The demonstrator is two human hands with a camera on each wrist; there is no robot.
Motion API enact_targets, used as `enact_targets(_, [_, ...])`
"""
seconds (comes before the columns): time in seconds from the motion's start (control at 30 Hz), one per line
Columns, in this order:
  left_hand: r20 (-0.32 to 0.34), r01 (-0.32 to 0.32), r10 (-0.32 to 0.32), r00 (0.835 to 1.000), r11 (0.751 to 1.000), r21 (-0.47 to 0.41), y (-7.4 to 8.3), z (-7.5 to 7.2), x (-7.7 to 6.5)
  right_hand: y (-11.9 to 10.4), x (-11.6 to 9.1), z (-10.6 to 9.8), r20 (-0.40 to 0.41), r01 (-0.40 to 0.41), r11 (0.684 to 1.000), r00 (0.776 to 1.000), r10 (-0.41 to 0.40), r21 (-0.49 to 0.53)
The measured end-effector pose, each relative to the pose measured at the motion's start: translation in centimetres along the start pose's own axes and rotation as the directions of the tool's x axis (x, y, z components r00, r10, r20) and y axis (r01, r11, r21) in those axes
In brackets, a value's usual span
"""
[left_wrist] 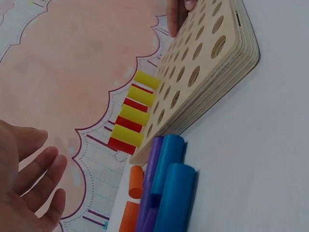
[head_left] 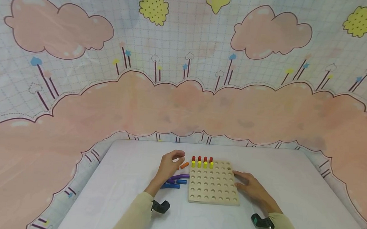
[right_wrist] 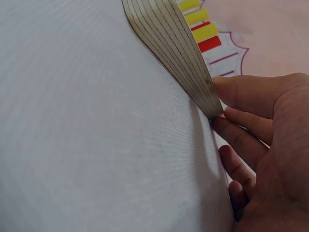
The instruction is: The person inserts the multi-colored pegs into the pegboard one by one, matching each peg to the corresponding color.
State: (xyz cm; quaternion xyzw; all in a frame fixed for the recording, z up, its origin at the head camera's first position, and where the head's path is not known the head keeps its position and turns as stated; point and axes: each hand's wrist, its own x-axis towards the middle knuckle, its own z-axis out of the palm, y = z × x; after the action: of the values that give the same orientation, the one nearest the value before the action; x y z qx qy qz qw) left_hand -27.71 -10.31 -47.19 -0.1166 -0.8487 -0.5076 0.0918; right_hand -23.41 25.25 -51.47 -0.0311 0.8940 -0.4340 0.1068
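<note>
My left hand [head_left: 170,164] hovers left of a wooden pegboard [head_left: 214,194], fingers loosely bent and nothing in them. Just under its fingertips in the head view lies a short orange peg [head_left: 185,165]; another orange peg [left_wrist: 129,216] shows in the left wrist view. My right hand [head_left: 254,189] touches the board's right edge with thumb and fingertips. Several red pegs [head_left: 199,158] stand in the board's far row at the left, with several yellow pegs [head_left: 199,164] in the row before them.
Blue pegs [head_left: 170,186] and purple pegs [head_left: 184,176] lie loose in a pile against the board's left side. The white table [head_left: 87,195] runs back to a patterned cloth [head_left: 171,107] with clouds. Both wrists carry black cameras [head_left: 161,206].
</note>
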Motion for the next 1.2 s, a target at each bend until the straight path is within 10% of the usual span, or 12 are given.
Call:
enact_targets(0.57, [-0.036,0.088,-0.086,0.996,0.995,0.042,-0.9,-4.2,-2.4,0.2,0.1,0.0,0.001,0.026,0.999,1.0,-0.026,0.042])
enact_targets(1.2, [0.009,0.178,-0.182,0.983,0.969,0.171,-6.3,-6.7,-2.6,0.3,0.2,0.0,-0.001,0.055,0.997,0.999,-0.055,0.047])
